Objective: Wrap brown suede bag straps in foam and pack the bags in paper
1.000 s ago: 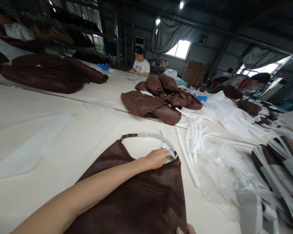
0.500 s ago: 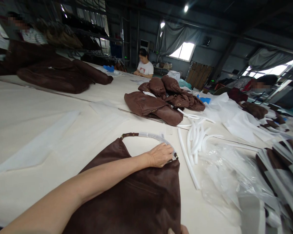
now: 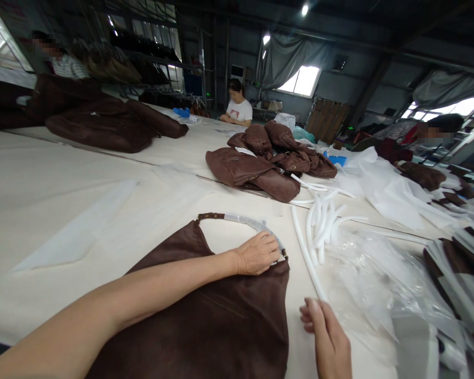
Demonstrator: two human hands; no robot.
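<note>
A dark brown leather shoulder bag lies flat on the table in front of me. Its strap arches above the opening, partly wrapped in whitish film. My left hand is closed around the strap near its right end, beside the metal fitting. My forearm crosses the top of the bag. Just right of the bag, my right hand hovers with loosely bent fingers and nothing visible in it. A long white foam tube ends close to its fingertips.
More white foam tubes lie behind, near clear plastic bags. Several brown bags are heaped mid-table, others at far left. Thin white sheets lie left. Co-workers are across the table.
My right hand has let go of the bag's lower right edge and moved up and right toward the foam tube. My left hand stays on the strap. The view has shifted slightly.
</note>
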